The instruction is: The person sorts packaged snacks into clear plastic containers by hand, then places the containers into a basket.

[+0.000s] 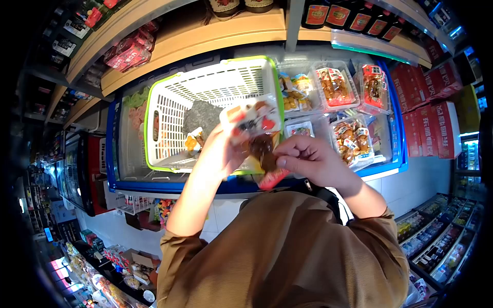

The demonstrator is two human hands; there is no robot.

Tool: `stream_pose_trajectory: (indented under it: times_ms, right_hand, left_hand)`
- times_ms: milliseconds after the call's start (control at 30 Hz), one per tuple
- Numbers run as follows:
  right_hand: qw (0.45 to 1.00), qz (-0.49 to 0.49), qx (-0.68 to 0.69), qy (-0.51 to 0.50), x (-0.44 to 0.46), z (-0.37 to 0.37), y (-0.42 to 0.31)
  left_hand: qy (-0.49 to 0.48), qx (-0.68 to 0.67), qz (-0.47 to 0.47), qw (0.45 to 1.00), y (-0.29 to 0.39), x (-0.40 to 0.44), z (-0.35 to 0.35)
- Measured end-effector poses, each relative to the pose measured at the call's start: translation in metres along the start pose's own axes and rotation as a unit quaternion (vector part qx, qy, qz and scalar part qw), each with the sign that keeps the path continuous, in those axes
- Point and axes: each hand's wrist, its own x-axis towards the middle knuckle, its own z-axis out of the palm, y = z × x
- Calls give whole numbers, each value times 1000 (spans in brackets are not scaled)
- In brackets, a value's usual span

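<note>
My left hand (226,149) is closed around a clear plastic packet (251,120) with white, black and red print, held over the basket's near right corner. Brown food (263,149) shows in the packet's lower part, above a red end. My right hand (303,156) pinches the packet's right edge between thumb and fingers. Behind my hands stands a white basket (169,110) with a green rim. Inside it lie a dark grey mesh-like item (203,115) and a small orange and white packet (193,140).
The basket rests on a blue-edged chest freezer (398,128). Clear trays of packaged food (335,84) sit to its right. Wooden shelves (215,38) with bottles (354,18) run behind. Red boxes (429,128) are stacked at the far right. Shelved goods (436,231) stand at lower right.
</note>
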Motion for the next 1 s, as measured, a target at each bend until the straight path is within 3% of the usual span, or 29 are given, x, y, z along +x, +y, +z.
stream_pose_trajectory:
  times_ms: [33, 100, 167, 267, 400, 500, 667, 867, 1000]
  right_hand:
    - [999, -9, -14, 39, -3, -1, 1]
    - [992, -25, -38, 119, -7, -7, 13]
    - [992, -16, -28, 124, -10, -16, 24]
    - [995, 6, 11, 95, -16, -22, 32]
    - [991, 6, 116, 66, -15, -37, 28]
    - [993, 1, 99, 66, -16, -42, 30]
    - [996, -29, 83, 33, -24, -45, 31]
    - [994, -18, -29, 103, -31, -41, 23]
    - [968, -105, -178, 145, -17, -46, 39]
  left_hand:
    - [140, 23, -15, 990, -3, -6, 15]
    - [0, -95, -14, 995, -28, -16, -20]
    - [32, 89, 30, 995, -47, -31, -14]
    - [112, 199, 16, 973, -63, -29, -6]
    - [99, 300, 63, 947, -72, -27, 3]
    - [85, 395, 140, 904, -72, -20, 4]
    - [85, 466, 163, 865, -70, -19, 8]
    - [89, 544, 218, 805, -67, -22, 14]
    - [100, 592, 251, 759, -66, -14, 13]
